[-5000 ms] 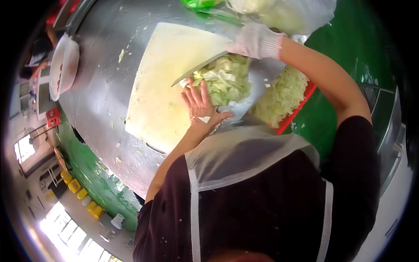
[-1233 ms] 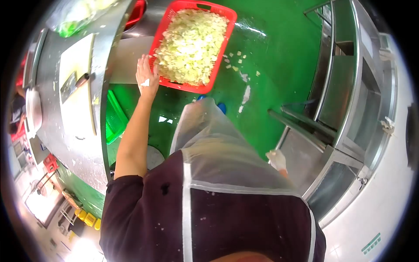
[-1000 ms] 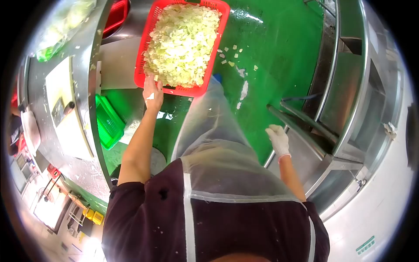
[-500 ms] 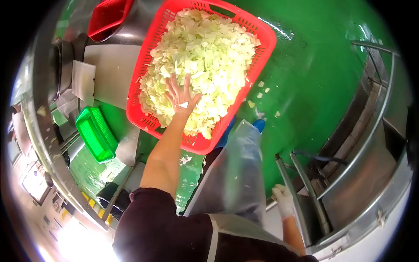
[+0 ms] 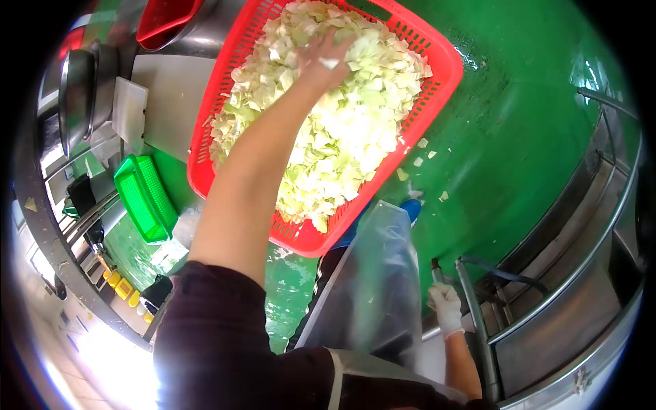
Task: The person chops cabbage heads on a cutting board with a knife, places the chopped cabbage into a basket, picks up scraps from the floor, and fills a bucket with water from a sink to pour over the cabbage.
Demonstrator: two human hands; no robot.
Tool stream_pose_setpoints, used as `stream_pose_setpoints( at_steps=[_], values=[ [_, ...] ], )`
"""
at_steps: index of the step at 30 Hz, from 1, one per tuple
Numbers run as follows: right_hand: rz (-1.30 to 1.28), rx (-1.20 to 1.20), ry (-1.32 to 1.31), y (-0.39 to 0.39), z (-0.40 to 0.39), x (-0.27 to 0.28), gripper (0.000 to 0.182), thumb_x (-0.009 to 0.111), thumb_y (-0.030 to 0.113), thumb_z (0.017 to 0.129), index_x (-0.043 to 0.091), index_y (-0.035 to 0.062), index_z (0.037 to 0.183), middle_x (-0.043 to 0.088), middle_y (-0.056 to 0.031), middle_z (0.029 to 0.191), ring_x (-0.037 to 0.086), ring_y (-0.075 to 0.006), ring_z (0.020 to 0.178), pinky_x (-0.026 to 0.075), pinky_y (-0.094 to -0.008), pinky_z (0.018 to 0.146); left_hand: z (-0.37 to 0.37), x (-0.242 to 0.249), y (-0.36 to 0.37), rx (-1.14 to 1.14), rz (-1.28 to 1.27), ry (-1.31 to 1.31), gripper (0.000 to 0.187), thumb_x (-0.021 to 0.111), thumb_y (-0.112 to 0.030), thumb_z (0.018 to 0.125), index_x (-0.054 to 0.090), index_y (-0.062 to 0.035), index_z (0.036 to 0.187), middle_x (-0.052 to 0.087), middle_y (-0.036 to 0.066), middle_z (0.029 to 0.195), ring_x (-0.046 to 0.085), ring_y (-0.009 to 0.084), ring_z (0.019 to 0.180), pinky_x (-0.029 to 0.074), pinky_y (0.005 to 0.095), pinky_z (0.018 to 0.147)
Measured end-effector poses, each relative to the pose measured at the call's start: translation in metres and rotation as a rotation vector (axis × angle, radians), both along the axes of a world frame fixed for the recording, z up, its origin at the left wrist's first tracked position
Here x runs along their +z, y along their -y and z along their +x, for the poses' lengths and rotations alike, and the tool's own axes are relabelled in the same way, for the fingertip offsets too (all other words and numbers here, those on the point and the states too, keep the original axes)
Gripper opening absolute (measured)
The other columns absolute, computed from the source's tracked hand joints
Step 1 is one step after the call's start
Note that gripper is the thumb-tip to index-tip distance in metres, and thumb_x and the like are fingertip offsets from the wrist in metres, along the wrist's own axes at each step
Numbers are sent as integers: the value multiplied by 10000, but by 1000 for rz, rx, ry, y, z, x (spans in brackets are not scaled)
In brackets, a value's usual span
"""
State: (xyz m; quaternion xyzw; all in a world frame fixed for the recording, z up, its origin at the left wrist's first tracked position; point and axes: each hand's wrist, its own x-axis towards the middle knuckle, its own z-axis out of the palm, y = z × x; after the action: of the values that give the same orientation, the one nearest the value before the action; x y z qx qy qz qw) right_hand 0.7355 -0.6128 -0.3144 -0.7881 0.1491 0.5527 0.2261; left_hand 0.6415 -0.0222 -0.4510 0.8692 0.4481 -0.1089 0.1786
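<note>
My bare left hand [image 5: 324, 60] lies with fingers spread on a heap of chopped cabbage [image 5: 342, 130], near its far side. The pale green and white pieces fill a red perforated plastic basket [image 5: 444, 72]. My right hand [image 5: 445, 305], in a whitish glove, is low on the right beside metal pipes [image 5: 471, 294]. Its fingers are curled closed, and whatever may be inside them is hidden.
Cabbage scraps [image 5: 418, 161] lie on the wet green floor [image 5: 492, 157]. A green basket [image 5: 145, 198] stands to the left, near a white board [image 5: 130, 113]. Another red container [image 5: 164, 20] is at upper left. Steel equipment with a rail [image 5: 581, 263] lines the right side.
My left hand has moved farther forward and right over the cabbage. The view has shifted, and my right hand appears slightly higher, its fingers curled beside the pipes.
</note>
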Motion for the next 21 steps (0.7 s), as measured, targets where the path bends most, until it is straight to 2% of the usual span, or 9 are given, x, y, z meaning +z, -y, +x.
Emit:
stream_pose_setpoints(
  at_steps=[3,7,9,11,13,15,18,19,21],
  values=[
    [15,-21,6,-5,4,-4,283,682,123,863,598,-1,1103,625,-46,911,589,-113,726,532,-265,680,-4,6,-4,-3,42,-34,804,627,-522,793,280,-359,1499,161,74,1604,141,403,1457,150,707,1089],
    [57,-66,-30,-3,1,-5,284,682,132,862,603,1,1100,624,-47,921,592,-109,734,531,-263,680,-36,50,14,-46,215,-160,912,604,-700,748,270,-329,1512,141,66,1611,104,397,1468,123,738,1069],
    [11,-32,-5,-10,-3,0,225,677,114,874,616,1,1059,618,-25,868,567,-98,723,496,-254,640,-92,46,36,89,56,-171,940,593,-735,736,280,-306,1512,135,126,1603,87,440,1457,96,753,1058],
    [-7,-7,3,-11,-6,1,198,672,109,882,623,0,1040,617,-14,844,555,-90,723,480,-250,630,-141,45,83,111,22,-52,924,604,-735,736,309,-306,1499,94,159,1600,74,498,1434,102,775,1032],
    [3,18,-5,-2,-8,-8,201,668,115,886,624,-2,1043,621,-13,849,555,-86,733,483,-250,649,-166,46,128,66,55,-68,946,614,-701,749,256,-287,1520,17,191,1599,69,558,1406,115,787,1017],
    [34,11,-33,-12,-9,-8,233,675,126,878,613,10,1071,617,-23,876,569,-93,719,507,-247,669,-188,7,156,78,59,-160,945,600,-696,758,226,-301,1530,-17,204,1599,49,557,1412,109,785,1018],
    [107,-18,-46,-17,-9,-20,237,669,120,880,605,20,1085,610,-19,877,565,-88,703,510,-240,671,-189,-1,156,61,-6,-338,917,583,-667,783,197,-316,1537,-49,215,1597,39,561,1413,121,787,1014],
    [138,-43,-34,-19,-7,-15,230,664,114,884,603,22,1085,607,-15,870,560,-84,698,506,-237,667,-175,13,150,35,-36,-394,903,578,-653,793,190,-321,1538,-57,217,1596,38,563,1412,128,788,1011],
    [147,-48,-31,-16,-3,-4,223,652,107,891,593,23,1089,599,-8,850,551,-82,681,503,-237,670,-169,50,146,121,-115,-283,760,615,-461,845,267,-340,1510,-5,194,1598,87,528,1422,200,756,1020]
  ],
)
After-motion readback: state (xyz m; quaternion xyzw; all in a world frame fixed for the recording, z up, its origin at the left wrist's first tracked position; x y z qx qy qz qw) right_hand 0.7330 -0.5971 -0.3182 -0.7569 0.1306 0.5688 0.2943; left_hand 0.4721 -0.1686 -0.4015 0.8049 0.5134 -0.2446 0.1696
